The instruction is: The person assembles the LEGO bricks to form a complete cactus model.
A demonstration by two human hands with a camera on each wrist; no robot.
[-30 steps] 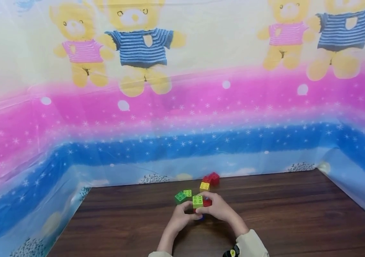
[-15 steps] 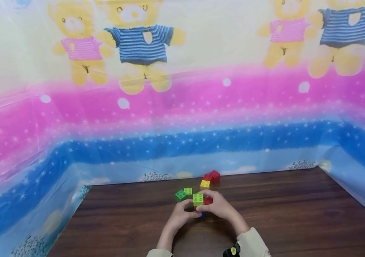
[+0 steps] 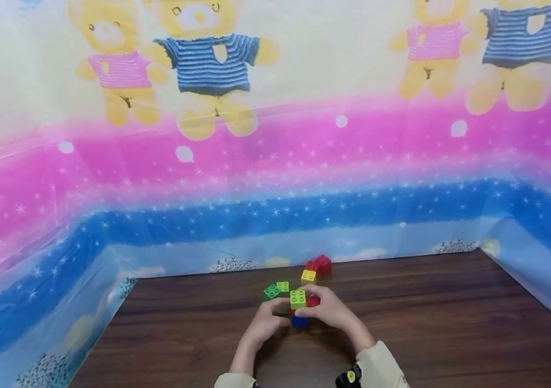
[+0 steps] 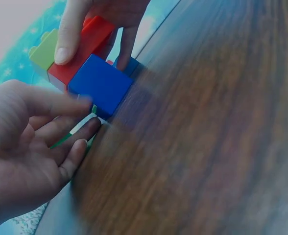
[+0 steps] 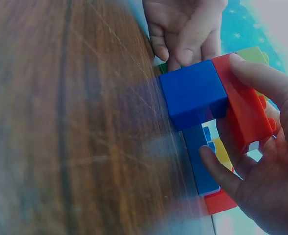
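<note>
A small stack of toy bricks sits between the two hands, in front of the person and close to the dark wooden counter [image 3: 430,318]. At its base is a blue brick [image 5: 193,93]; a longer red brick [image 5: 244,105] lies across it, and a lime brick [image 3: 297,299] tops the red one. The red brick reaches out past the blue one toward the right hand [image 3: 330,308], while the lime brick is over the end nearer the left hand [image 3: 265,321]. Whether the blue brick rests on the wood or hangs just above it, I cannot tell.

The right hand clasps the stack from its right side, the thumb laid along the near face of the red brick and other fingers reaching round behind. The left hand is on the stack's left, fingers loosely bent and parted from the thumb, with nothing in its grasp. Its fingertips are right by the blue brick; blur hides whether they touch it.

Beyond the left hand lie a dark green brick [image 3: 272,291] and a light green brick [image 3: 282,286]. Beyond the right hand are a yellow brick [image 3: 308,279] and, farther back, a bright red block [image 3: 323,264]. A second blue brick [image 5: 200,161] lies behind the held stack, partly covered by a right finger.
</note>
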